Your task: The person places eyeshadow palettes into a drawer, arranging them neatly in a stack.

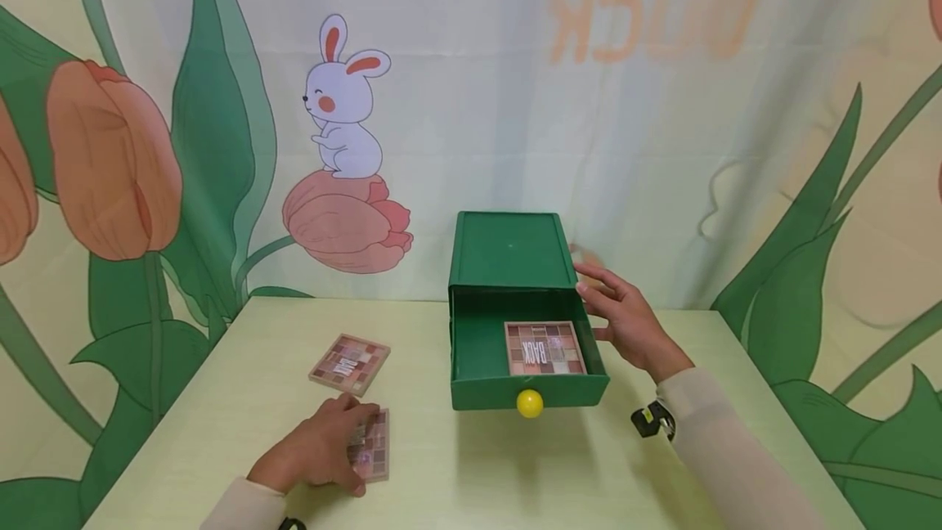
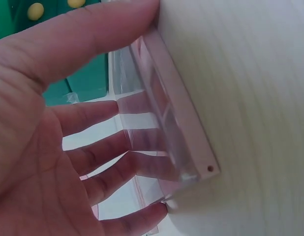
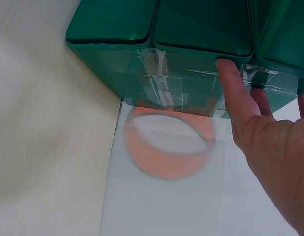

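Observation:
A green drawer cabinet [image 1: 515,252] stands at the back of the table, its top drawer [image 1: 471,395] pulled out by a yellow knob's [image 1: 530,403] side. Inside the drawer lies an eyeshadow palette [image 1: 545,348] lettered "BACK". My left hand [image 1: 316,444] spans a second palette [image 1: 377,448] on the table, thumb at one edge and fingers over its clear lid [image 2: 142,118]. Just beyond it lies a third palette [image 1: 349,364], turned at an angle. My right hand [image 1: 625,317] rests against the cabinet's right side with its fingers extended; in the right wrist view a fingertip touches the taped green wall [image 3: 191,83].
Pale wood-grain table [image 1: 419,497] in front and around. Behind hangs a cloth backdrop [image 1: 471,105] printed with tulips and a rabbit. Clear tape [image 3: 159,73] joins the cabinet's stacked sections. The open drawer juts toward the front, over the table.

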Available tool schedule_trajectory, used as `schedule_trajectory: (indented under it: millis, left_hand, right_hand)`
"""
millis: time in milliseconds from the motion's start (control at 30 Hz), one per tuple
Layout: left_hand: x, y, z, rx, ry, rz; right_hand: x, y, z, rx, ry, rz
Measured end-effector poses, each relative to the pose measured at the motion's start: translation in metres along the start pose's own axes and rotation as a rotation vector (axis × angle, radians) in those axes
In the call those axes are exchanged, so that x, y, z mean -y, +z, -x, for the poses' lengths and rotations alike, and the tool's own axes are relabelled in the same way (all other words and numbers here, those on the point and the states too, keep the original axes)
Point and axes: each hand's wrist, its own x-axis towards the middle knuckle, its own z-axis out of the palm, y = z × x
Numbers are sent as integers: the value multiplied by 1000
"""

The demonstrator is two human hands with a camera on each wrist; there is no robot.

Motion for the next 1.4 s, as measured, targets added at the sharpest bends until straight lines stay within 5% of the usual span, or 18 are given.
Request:
schedule_trajectory:
  millis: [467, 700, 900, 1167, 1400]
  left_hand:
    - [-3, 0, -1, -17, -19, -38]
    - [-4, -9, 2, -20, 36, 11]
    - [-22, -47, 6, -46, 32, 23]
    - [-55, -113, 11, -84, 131, 13]
    - [-81, -139, 3, -74, 178, 10]
  right_hand:
    - [3, 2, 4, 7, -10, 52]
    - [5, 3, 5, -1, -1, 60]
    - [7, 2, 7, -16, 2, 61]
    - [7, 2, 6, 1, -3, 48]
    - [4, 2, 5, 15, 12, 21]
